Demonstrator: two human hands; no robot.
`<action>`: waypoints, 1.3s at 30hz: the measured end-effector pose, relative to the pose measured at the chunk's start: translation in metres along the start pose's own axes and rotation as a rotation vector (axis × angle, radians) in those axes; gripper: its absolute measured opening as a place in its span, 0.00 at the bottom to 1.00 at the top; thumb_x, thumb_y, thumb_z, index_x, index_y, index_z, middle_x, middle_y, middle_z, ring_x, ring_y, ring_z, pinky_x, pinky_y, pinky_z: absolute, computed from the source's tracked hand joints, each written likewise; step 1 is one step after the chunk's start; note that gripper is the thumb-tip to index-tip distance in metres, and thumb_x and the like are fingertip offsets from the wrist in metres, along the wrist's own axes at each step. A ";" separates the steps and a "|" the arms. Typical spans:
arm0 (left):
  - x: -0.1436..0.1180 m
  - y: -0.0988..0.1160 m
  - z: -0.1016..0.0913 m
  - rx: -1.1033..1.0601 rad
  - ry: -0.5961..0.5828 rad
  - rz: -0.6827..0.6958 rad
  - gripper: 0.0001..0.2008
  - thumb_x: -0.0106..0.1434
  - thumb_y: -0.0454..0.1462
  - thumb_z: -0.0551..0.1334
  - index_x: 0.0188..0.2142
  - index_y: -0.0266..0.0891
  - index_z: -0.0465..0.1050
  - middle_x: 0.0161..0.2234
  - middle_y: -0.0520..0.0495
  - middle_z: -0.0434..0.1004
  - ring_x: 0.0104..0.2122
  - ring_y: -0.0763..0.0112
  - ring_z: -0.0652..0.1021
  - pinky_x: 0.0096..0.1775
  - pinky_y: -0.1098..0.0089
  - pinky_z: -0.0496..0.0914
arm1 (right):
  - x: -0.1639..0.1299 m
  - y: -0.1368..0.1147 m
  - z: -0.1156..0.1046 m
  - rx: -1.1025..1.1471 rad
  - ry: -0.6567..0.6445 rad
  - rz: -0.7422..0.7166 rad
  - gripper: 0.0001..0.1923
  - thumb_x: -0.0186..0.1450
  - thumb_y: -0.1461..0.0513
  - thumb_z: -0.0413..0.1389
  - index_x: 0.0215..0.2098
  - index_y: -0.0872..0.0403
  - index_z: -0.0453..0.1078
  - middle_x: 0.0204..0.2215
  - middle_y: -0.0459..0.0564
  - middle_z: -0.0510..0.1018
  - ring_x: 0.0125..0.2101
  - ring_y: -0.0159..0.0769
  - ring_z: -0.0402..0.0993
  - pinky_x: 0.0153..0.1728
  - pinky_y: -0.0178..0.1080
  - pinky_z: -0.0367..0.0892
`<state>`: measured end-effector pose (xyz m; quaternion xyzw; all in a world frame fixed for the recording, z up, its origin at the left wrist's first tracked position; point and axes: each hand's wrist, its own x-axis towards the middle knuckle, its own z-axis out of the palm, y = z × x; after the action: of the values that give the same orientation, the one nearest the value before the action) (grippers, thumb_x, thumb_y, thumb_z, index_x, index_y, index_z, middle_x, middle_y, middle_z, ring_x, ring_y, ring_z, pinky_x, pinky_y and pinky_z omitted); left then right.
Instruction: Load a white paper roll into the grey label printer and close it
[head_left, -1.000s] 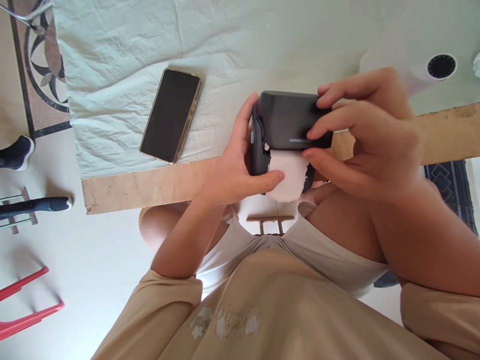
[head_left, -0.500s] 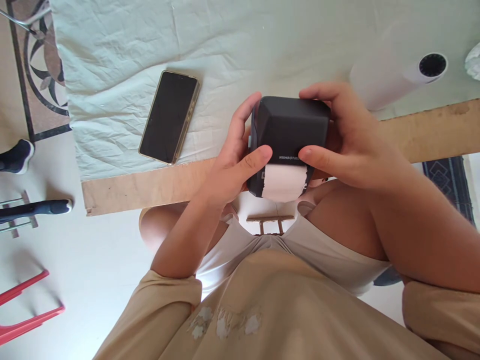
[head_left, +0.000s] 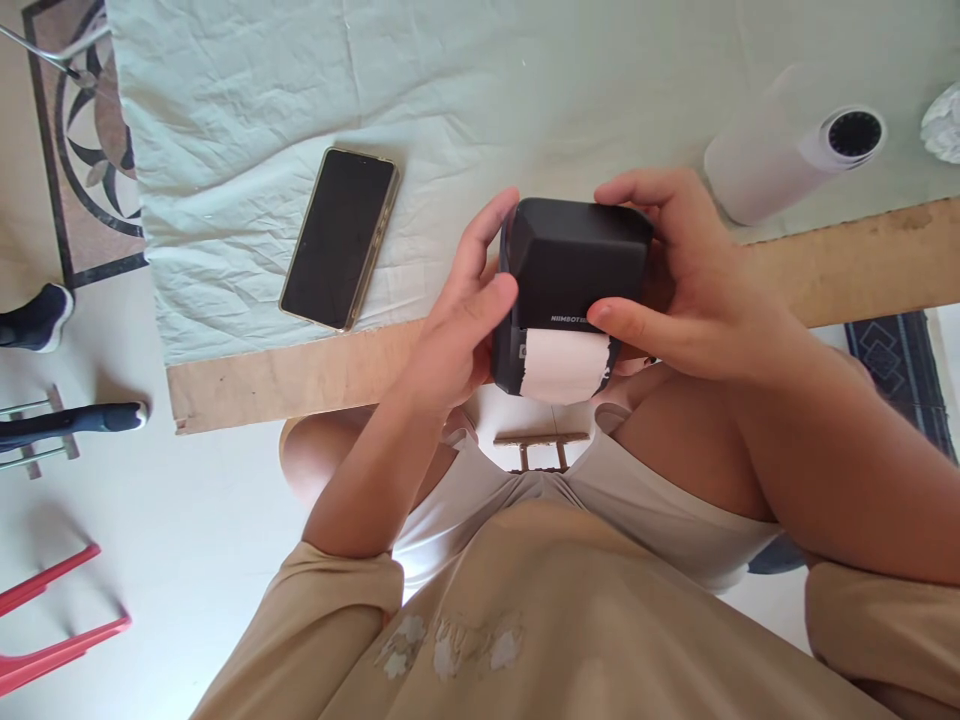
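Observation:
I hold a small black label printer in both hands, over the table's near edge. A strip of white label paper comes out of its near side. My left hand grips the printer's left side, thumb pressed against its front corner. My right hand wraps the right side, fingers over the top and thumb on the front just above the paper. The printer's lid looks closed over the paper.
A dark smartphone lies face up on the pale green cloth, left of my hands. A white roll with a black core lies at the right. The bare wooden table edge runs below. Red chair legs stand on the floor at left.
The printer's lid has come down over the paper roll, and my right hand has shifted from the top to the right side. My left thumb moved up from the paper to the printer's corner.

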<state>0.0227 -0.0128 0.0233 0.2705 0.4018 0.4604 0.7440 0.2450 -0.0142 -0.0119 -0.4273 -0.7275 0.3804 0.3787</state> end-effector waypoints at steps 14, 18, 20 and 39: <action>0.011 -0.007 -0.008 0.054 0.032 0.110 0.15 0.76 0.44 0.70 0.31 0.46 0.82 0.24 0.55 0.70 0.24 0.74 0.70 0.27 0.71 0.69 | 0.000 0.002 -0.001 -0.147 0.059 -0.253 0.48 0.66 0.51 0.73 0.79 0.36 0.59 0.70 0.53 0.72 0.65 0.42 0.78 0.68 0.47 0.82; 0.014 -0.010 -0.017 0.107 0.001 0.101 0.15 0.80 0.46 0.65 0.37 0.47 0.85 0.26 0.52 0.76 0.30 0.70 0.76 0.31 0.72 0.72 | -0.002 0.003 -0.002 -0.122 0.078 -0.199 0.45 0.68 0.49 0.72 0.77 0.35 0.61 0.70 0.52 0.72 0.65 0.43 0.80 0.67 0.48 0.83; 0.014 -0.011 -0.017 0.102 0.022 0.121 0.15 0.80 0.47 0.65 0.37 0.46 0.84 0.26 0.51 0.76 0.37 0.67 0.81 0.35 0.72 0.74 | -0.002 0.003 -0.003 -0.111 0.075 -0.181 0.46 0.67 0.47 0.73 0.77 0.35 0.61 0.71 0.53 0.72 0.65 0.43 0.80 0.67 0.48 0.83; 0.018 -0.015 -0.021 0.232 -0.080 0.130 0.26 0.65 0.61 0.75 0.50 0.46 0.85 0.47 0.44 0.89 0.58 0.47 0.88 0.46 0.64 0.85 | 0.010 -0.028 0.012 -0.251 0.660 -0.193 0.16 0.80 0.48 0.60 0.46 0.52 0.74 0.47 0.50 0.82 0.31 0.27 0.82 0.27 0.38 0.73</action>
<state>0.0170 -0.0021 -0.0057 0.3984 0.4039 0.4470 0.6916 0.2214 -0.0173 0.0103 -0.4996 -0.6442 0.0924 0.5717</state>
